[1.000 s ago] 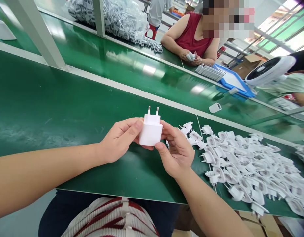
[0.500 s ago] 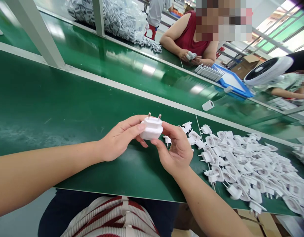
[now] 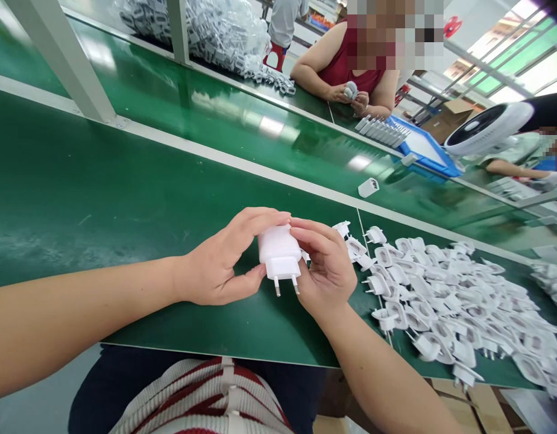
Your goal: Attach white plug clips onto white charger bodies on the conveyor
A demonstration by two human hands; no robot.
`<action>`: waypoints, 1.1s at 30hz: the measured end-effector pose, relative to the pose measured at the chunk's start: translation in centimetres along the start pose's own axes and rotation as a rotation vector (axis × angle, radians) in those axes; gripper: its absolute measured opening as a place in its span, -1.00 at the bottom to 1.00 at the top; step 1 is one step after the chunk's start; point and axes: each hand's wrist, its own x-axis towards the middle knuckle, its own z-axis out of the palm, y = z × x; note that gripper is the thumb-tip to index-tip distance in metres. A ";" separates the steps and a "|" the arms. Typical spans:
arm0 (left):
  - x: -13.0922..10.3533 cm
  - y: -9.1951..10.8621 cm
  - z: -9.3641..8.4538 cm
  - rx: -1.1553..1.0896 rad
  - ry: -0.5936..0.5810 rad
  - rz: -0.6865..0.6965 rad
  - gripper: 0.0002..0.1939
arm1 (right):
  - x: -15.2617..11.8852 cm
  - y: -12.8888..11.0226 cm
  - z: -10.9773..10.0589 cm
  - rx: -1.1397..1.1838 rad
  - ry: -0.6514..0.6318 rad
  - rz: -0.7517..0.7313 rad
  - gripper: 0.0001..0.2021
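Observation:
A white plug adapter (image 3: 280, 250) with two round metal pins is held between my two hands above the green work surface (image 3: 138, 217). Its pins point down toward me. My left hand (image 3: 228, 259) grips its left side, thumb low and fingers over the top. From the right, my right hand (image 3: 326, 259) holds it with the fingers at the upper edge; the thumb is partly hidden behind the adapter. Just right of that hand lies a wide pile of white plug housings (image 3: 450, 307), many showing pins and open hollow sides.
A white block-shaped piece (image 3: 368, 187) sits on the shiny green strip beyond the pale rail (image 3: 242, 164). Across it, a person in red (image 3: 333, 60) handles a small white part near a blue tray (image 3: 430, 150). A bulging bag of parts (image 3: 219, 36) and a white fan (image 3: 486, 128) stand farther back.
The adapter has been turned over: its pins pointed up and now point down. My fingers have shifted around it. On the far strip, the white block has moved slightly left.

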 end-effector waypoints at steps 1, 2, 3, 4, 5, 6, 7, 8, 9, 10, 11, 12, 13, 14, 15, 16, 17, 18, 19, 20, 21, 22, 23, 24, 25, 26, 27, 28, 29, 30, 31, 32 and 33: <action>0.0 0.0 0.0 0.011 0.008 0.014 -0.29 | 0.0 0.0 0.0 -0.004 0.002 -0.003 -0.49; 0.0 -0.1 0.1 0.022 0.019 0.030 -0.28 | 0.0 0.0 0.1 -0.010 0.004 -0.006 -0.50; 0.0 -0.2 0.1 0.032 0.030 0.044 -0.28 | 0.0 0.0 0.1 -0.017 0.007 -0.009 -0.50; 0.0 -0.2 0.1 0.043 0.037 0.058 -0.29 | 0.0 -0.1 0.1 -0.022 0.010 -0.012 -0.51; 0.0 -0.2 0.1 0.057 0.042 0.073 -0.29 | 0.1 -0.1 0.1 -0.026 0.011 -0.015 -0.51; 0.0 -0.2 0.1 0.077 0.041 0.085 -0.29 | 0.1 -0.2 0.1 -0.031 0.010 -0.016 -0.52; 0.0 -0.2 0.0 0.107 0.035 0.095 -0.29 | 0.1 -0.3 0.1 -0.035 0.008 -0.012 -0.54; 0.1 -0.2 -0.1 0.146 0.030 0.105 -0.28 | 0.1 -0.4 0.1 -0.031 0.003 0.009 -0.57; 0.2 -0.1 -0.2 0.193 0.027 0.116 -0.27 | 0.1 -0.5 0.0 -0.013 -0.002 0.053 -0.61; 0.3 -0.1 -0.3 0.240 0.025 0.128 -0.26 | 0.2 -0.6 -0.1 0.025 -0.008 0.118 -0.65; 0.4 -0.2 -0.3 0.281 0.024 0.138 -0.26 | 0.2 -0.7 -0.2 0.086 -0.017 0.198 -0.69; 0.4 -0.2 -0.4 0.315 0.023 0.144 -0.26 | 0.2 -0.8 -0.3 0.165 -0.030 0.289 -0.72; 0.5 -0.3 -0.4 0.338 0.023 0.149 -0.26 | 0.3 -0.9 -0.4 0.251 -0.047 0.381 -0.74; 0.5 -0.5 -0.5 0.354 0.023 0.150 -0.27 | 0.3 -1.0 -0.5 0.335 -0.063 0.466 -0.75; 0.5 -0.6 -0.4 0.367 0.026 0.153 -0.29 | 0.4 -1.1 -0.5 0.413 -0.079 0.538 -0.73; 0.5 -0.8 -0.4 0.380 0.032 0.157 -0.29 | 0.5 -1.3 -0.6 0.481 -0.089 0.603 -0.70; 0.5 -1.0 -0.4 0.392 0.037 0.161 -0.30 | 0.6 -1.4 -0.5 0.541 -0.094 0.663 -0.66; 0.5 -1.1 -0.4 0.404 0.040 0.164 -0.31 | 0.7 -1.6 -0.5 0.596 -0.097 0.715 -0.61; 0.5 -1.2 -0.4 0.415 0.038 0.168 -0.32 | 0.8 -1.8 -0.5 0.646 -0.102 0.763 -0.55; 0.5 -1.3 -0.4 0.425 0.032 0.170 -0.33 | 0.9 -1.9 -0.4 0.688 -0.105 0.813 -0.49; 0.5 -1.4 -0.5 0.432 0.021 0.172 -0.35 | 1.0 -1.9 -0.3 0.724 -0.105 0.869 -0.47; 0.6 -1.5 -0.6 0.437 0.006 0.170 -0.36 | 1.2 -1.9 -0.3 0.755 -0.103 0.926 -0.47; 0.6 -1.6 -0.7 0.439 -0.014 0.166 -0.38 | 1.2 -1.8 -0.2 0.781 -0.097 0.981 -0.49; 0.6 -1.7 -0.9 0.437 -0.039 0.152 -0.39 | 1.3 -1.7 -0.1 0.797 -0.085 1.029 -0.52; 0.6 -1.8 -1.0 0.432 -0.069 0.130 -0.40 | 1.3 -1.4 0.0 0.803 -0.070 1.067 -0.55; 0.6 -2.0 -1.2 0.427 -0.105 0.099 -0.40 | 1.2 -1.2 0.2 0.800 -0.059 1.094 -0.57; 0.5 -2.1 -1.3 0.422 -0.142 0.062 -0.42 | 1.2 -0.9 0.3 0.792 -0.050 1.110 -0.57; 0.5 -2.1 -1.3 0.415 -0.173 0.023 -0.44 | 1.1 -0.7 0.5 0.784 -0.046 1.119 -0.57; 0.4 -2.2 -1.3 0.405 -0.197 -0.021 -0.47 | 1.1 -0.5 0.6 0.780 -0.051 1.122 -0.56; 0.3 -2.2 -1.2 0.386 -0.208 -0.073 -0.51 | 1.1 -0.3 0.6 0.777 -0.067 1.116 -0.56; 0.3 -2.1 -1.0 0.349 -0.199 -0.141 -0.55 | 1.2 0.0 0.5 0.767 -0.103 1.106 -0.58; 0.4 -1.9 -0.8 0.282 -0.171 -0.237 -0.59 | 1.4 0.3 0.3 0.727 -0.162 1.086 -0.61; 0.6 -1.8 -0.6 0.188 -0.135 -0.363 -0.61 | 1.7 0.7 -0.1 0.634 -0.226 1.047 -0.66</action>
